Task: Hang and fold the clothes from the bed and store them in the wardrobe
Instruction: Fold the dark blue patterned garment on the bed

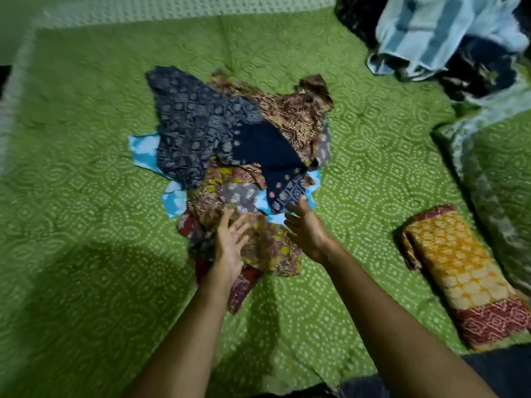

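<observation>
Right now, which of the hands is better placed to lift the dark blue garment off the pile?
Probably the right hand: its open fingers are at the dark blue garment's near end. The left hand is open over the brown and yellow print, farther away.

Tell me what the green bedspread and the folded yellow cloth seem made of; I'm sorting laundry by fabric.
Green bedspread: probably quilted cotton with a matte finish, judging by its puckered, dimpled surface and white dotted print.
Folded yellow cloth: likely thin printed cotton, matte, lying in flat folds with a red patterned border. A blend can't be ruled out.
</observation>
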Demonstrator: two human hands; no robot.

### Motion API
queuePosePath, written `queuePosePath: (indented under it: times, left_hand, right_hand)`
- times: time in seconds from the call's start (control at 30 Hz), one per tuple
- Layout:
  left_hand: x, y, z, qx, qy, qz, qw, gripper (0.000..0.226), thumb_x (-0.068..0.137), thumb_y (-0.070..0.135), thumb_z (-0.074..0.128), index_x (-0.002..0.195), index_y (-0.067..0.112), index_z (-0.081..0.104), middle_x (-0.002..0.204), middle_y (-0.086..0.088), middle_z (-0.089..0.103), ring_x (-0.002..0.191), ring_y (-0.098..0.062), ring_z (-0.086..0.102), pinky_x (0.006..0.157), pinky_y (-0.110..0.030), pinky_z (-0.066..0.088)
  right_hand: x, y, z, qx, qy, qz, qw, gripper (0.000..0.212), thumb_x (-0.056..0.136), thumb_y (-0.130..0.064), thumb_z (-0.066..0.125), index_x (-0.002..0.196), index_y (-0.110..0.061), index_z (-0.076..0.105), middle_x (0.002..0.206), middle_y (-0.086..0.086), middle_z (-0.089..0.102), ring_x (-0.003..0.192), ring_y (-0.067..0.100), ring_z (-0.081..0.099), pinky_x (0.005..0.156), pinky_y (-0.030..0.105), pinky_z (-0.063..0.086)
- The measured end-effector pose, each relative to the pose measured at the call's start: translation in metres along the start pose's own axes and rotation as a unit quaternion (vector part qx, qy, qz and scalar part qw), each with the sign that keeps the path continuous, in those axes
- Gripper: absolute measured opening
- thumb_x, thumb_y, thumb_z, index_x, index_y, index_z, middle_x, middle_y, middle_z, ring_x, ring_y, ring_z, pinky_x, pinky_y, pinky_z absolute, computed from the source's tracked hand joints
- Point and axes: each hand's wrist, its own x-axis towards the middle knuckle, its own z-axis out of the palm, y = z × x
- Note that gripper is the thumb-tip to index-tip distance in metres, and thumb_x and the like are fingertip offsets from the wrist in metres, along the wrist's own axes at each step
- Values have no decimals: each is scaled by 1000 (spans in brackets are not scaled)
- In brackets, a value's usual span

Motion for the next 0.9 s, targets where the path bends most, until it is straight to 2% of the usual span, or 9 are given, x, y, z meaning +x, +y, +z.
queuePosePath:
  times: [0.2, 0.43, 0.57, 0.63, 0.7, 0.8, 0.9]
  left_hand:
    - [29, 73, -40, -6, 3, 31, 999, 51, 100, 42, 27, 144, 17, 33, 139, -10, 49, 124, -24, 48, 103, -38, 32]
    - [79, 121, -49, 20, -12, 38, 999, 53, 99, 47, 28, 144, 19, 33, 140, -12, 48, 123, -26, 49, 110, -44, 31]
    - [114, 137, -41, 38, -25, 22, 999, 54, 98, 47, 28, 144, 19, 34, 140, -11, 47, 123, -26, 49, 108, -42, 32]
    - [132, 141, -37, 49, -26, 13, 998, 54, 98, 48, 28, 144, 19, 34, 140, -10, 48, 123, -25, 49, 107, -41, 33]
    - [151, 142, -32, 59, -29, 8, 998, 54, 99, 47, 27, 144, 19, 34, 140, -9, 48, 123, -24, 49, 106, -40, 33]
    - [172, 138, -29, 67, -31, -6, 997, 52, 99, 47, 26, 143, 19, 35, 140, -9, 48, 123, -24, 49, 101, -37, 36]
    - [181, 134, -27, 66, -29, -20, 997, 52, 99, 47, 28, 141, 19, 37, 139, -9, 49, 122, -24, 50, 96, -34, 37]
  right_hand:
    - [29, -30, 83, -42, -7, -17, 999, 65, 98, -54, 18, 148, -12, 27, 154, 11, 27, 140, 26, 29, 113, 39, 23]
    - [71, -67, 130, -76, 9, -20, 997, 63, 100, -51, 18, 147, -10, 28, 152, 13, 30, 139, 29, 30, 115, 43, 23]
    - [109, -80, 136, -184, 59, -50, 980, 64, 100, -50, 24, 146, -6, 31, 150, 13, 34, 136, 28, 35, 113, 41, 29]
    - [128, -83, 134, -301, 83, -106, 944, 56, 100, -42, 37, 141, -3, 39, 142, 15, 44, 130, 29, 43, 106, 36, 35]
    - [149, -84, 129, -447, 99, -158, 875, 48, 98, -30, 49, 136, -1, 44, 135, 18, 49, 125, 32, 46, 99, 35, 38]
    - [173, -80, 121, -596, 100, -187, 774, 58, 94, -25, 57, 144, -6, 34, 151, 19, 24, 139, 34, 25, 112, 39, 28]
    - [191, -76, 117, -700, 109, -196, 678, 71, 91, -25, 61, 149, -11, 23, 156, 23, 6, 144, 37, 10, 117, 45, 19]
